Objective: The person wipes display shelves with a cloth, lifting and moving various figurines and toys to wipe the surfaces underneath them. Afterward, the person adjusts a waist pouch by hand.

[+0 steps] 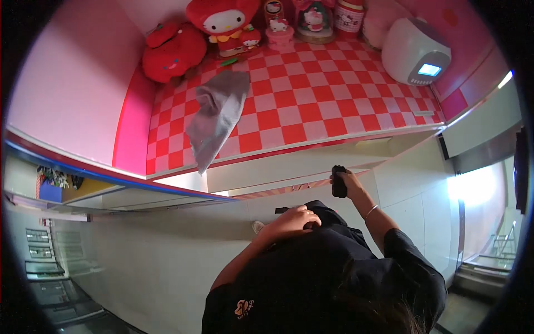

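My right hand [346, 183] is wrapped round a small black device [339, 181], held over the floor just in front of the shelf. Against the black clothing at my waist rests my left hand [303, 217], its fingers curled; what they hold, if anything, is hidden. A crumpled grey cloth [218, 114] lies on the red and pink checkered shelf [289, 114], one corner hanging over the front edge. Neither hand touches the cloth. Behind the cloth is a small green object [228, 62].
Along the shelf's back stand a red plush [174, 53], a red-hooded figure [225, 22], a pink figurine [279, 34], a glass dome [314, 23] and a jar [349, 16]. A white device with a lit screen [416, 53] is at the right.
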A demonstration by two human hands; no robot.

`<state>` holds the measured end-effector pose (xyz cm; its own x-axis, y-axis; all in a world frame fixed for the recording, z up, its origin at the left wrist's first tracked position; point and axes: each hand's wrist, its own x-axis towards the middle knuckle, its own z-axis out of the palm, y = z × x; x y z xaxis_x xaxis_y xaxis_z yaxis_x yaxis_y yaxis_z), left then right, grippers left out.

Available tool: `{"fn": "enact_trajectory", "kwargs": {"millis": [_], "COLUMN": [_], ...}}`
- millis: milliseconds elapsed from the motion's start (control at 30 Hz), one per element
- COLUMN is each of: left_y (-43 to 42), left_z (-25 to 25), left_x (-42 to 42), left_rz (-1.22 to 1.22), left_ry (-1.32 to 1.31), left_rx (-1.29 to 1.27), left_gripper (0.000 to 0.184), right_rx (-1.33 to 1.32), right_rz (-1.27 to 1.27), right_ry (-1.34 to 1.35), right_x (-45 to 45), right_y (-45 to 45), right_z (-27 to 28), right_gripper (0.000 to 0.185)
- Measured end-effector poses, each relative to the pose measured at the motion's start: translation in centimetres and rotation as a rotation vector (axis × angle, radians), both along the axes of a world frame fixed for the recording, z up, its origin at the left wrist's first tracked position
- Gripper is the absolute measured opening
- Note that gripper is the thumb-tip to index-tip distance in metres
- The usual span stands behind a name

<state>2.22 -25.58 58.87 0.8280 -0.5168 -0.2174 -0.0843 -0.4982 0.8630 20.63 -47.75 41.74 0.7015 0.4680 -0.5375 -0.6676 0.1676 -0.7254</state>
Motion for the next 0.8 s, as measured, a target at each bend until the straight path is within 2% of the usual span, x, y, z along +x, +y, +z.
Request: {"fn": "enact_trajectory", "kwargs": {"millis": [167, 300, 500, 633, 700, 800], "left_y": [0.1, 1.2, 2.8, 1.6, 1.6, 1.9], "left_z": [-1.2, -2.3, -2.1, -4.6, -5.6, -6.5], "left_x": [-0.9, -3.4, -5.4, -5.3, -5.2, -5.5], "left_rz": [-0.032, 0.136, 0.088, 0.128, 0.119, 0.065], "left_ry": [-0.018, -0.102, -0.335, -0.527, -0.493, -0.382], "left_rx": [0.097, -0.086, 0.179, 0.421, 0.414, 0.384], "left_gripper": [0.026, 0.026, 0.018, 0.011, 0.011, 0.01], "right_rx": [0.032, -0.053, -0.075, -0.088, -0.081, -0.101], "right_rz": [-0.043, -0.126, 0.123, 0.307, 0.362, 0.313], "right_ry": [0.025, 0.034, -0.005, -0.056, -0.064, -0.021], "right_x": [1.3, 1.0, -1.8, -2.6, -2.4, -3.4], "right_y": [1.6, 6.2, 9.4, 11.3, 9.9, 8.2], "right_z": [-4.6, -8.6, -5.1, -3.0, -3.9, -1.6], "right_gripper": [0.024, 0.021, 0.021, 0.022, 0.022, 0.021]}}
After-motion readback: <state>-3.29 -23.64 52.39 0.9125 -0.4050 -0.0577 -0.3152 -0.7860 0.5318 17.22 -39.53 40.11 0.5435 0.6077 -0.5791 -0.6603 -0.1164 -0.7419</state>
